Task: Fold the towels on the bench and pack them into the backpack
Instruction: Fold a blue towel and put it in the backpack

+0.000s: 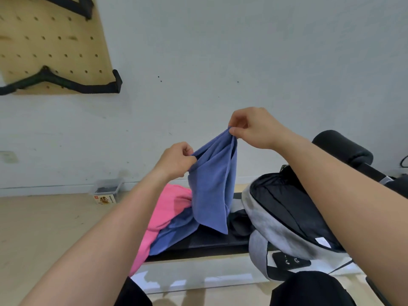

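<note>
The blue towel (212, 184) hangs in the air above the middle of the table (209, 240), its long axis running up and down, its top edge slanting up to the right and one lower corner pointing down just over the black pad. More blue cloth lies on the table beneath it, and whether it is the same towel cannot be told. The left grip (176, 161) pinches the lower left end of the top edge between thumb and curled fingers; the right grip (254, 128), held higher and farther right, pinches the other end the same way. Both forearms reach forward from the near edge, bare. A pink towel (167, 208) lies crumpled on the left part of the table, spilling over its near side, touching the blue cloth. To the right a grey backpack (265, 221) lies open, black lining showing, partly hidden by the right forearm. Farther right is a black foam roller (344, 146). On the floor (44, 228) by the far wall stands a clear plastic box (107, 191); a pegboard (50, 45) hangs at upper left.
</note>
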A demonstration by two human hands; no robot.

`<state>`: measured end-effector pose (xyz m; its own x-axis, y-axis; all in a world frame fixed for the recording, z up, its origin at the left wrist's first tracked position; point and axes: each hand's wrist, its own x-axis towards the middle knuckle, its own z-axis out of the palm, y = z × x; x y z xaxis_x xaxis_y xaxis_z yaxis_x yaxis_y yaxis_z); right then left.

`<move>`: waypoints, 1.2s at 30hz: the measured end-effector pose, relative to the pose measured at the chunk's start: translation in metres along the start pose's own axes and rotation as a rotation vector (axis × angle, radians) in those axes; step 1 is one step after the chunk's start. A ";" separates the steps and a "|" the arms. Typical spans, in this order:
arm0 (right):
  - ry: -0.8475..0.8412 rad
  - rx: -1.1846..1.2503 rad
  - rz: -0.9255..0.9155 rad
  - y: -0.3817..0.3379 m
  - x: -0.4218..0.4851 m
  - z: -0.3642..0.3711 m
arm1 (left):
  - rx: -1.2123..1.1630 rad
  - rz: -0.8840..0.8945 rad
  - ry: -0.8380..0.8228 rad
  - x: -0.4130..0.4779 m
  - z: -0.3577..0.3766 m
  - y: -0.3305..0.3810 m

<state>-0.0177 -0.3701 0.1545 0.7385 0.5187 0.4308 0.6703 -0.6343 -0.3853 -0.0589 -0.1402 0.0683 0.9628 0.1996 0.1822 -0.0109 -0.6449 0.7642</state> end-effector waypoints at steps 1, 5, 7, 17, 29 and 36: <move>0.002 -0.006 0.011 0.001 0.000 0.000 | -0.017 -0.039 0.025 0.001 -0.005 -0.003; 0.018 0.011 0.042 0.005 0.000 0.003 | 0.121 -0.037 0.161 0.003 -0.031 -0.020; 0.028 0.025 0.048 0.005 0.000 0.007 | 0.275 -0.011 0.196 0.005 -0.040 -0.024; 0.275 0.047 0.172 0.023 0.006 0.014 | 0.167 -0.121 0.281 0.013 -0.068 -0.047; 0.353 0.124 0.470 0.059 -0.003 0.041 | -0.193 -0.119 0.160 0.003 -0.070 -0.057; 0.324 0.176 0.522 0.066 -0.008 0.055 | -0.148 -0.133 0.056 -0.012 -0.058 -0.064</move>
<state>0.0244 -0.3849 0.0805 0.9298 -0.0507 0.3645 0.2505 -0.6385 -0.7277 -0.0859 -0.0581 0.0530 0.9418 0.3194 0.1046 0.0721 -0.4958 0.8654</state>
